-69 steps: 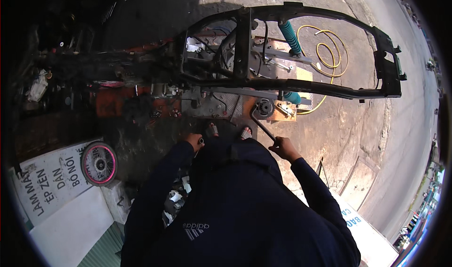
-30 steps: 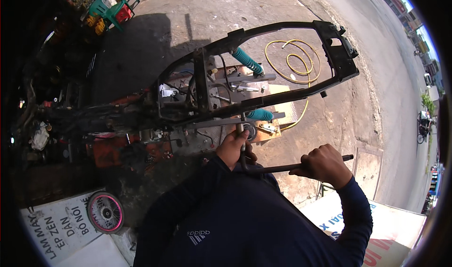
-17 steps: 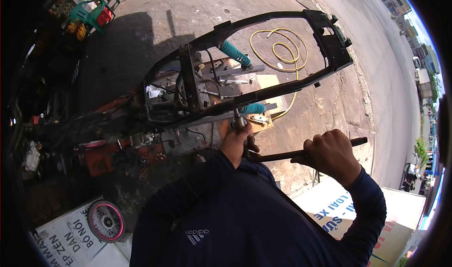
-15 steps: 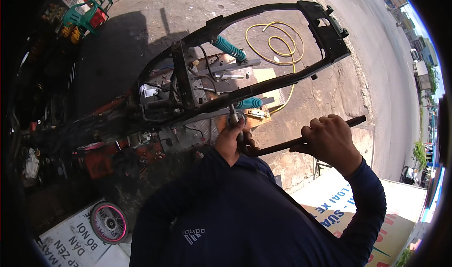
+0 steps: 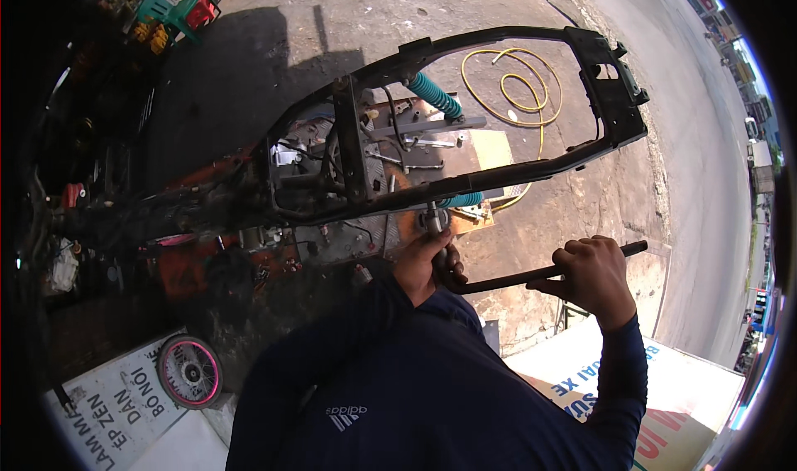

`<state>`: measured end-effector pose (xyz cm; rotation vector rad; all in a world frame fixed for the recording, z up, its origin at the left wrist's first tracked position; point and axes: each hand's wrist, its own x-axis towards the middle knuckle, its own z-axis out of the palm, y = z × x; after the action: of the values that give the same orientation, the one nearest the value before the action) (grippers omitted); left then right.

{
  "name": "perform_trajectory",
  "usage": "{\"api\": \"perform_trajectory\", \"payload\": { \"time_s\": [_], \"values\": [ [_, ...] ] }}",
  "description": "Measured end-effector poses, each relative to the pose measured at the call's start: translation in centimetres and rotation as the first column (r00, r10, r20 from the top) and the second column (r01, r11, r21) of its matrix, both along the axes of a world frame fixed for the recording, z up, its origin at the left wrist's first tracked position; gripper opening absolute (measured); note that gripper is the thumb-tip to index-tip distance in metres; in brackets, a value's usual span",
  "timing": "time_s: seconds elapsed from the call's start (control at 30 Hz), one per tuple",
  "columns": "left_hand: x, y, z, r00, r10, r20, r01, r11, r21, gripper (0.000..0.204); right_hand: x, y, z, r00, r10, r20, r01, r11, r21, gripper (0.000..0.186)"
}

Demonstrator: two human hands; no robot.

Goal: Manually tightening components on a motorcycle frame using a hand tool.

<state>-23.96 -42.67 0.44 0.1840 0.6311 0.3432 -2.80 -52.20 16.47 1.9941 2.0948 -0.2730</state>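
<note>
"By the platform's (image 5: 407,224) near edge, what's gripped?"
"A bent wrench (image 5: 516,279): left hand (image 5: 418,263) around its upright end, below the frame's (image 5: 498,178) near rail; right hand (image 5: 596,277) clenched on its bar."
"Beyond?"
"Yellow hose (image 5: 542,139), sunlit concrete (image 5: 390,6)."

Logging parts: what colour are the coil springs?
The coil springs are teal, clearest in the head view.

1 bent wrench (image 5: 513,281) slants beside the black frame (image 5: 498,178).
</note>
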Motion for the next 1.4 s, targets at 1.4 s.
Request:
{"api": "perform_trajectory", "payload": {
  "time_s": [1.4],
  "values": [
    [-1.0,3.5,-3.8,0.938,-0.136,0.319,0.139,0.99,0.011,0.027,-9.4,-9.8,-14.5,-0.282,0.692,-0.664,0.908,-0.03,-0.417,0.052]
  ]
}}
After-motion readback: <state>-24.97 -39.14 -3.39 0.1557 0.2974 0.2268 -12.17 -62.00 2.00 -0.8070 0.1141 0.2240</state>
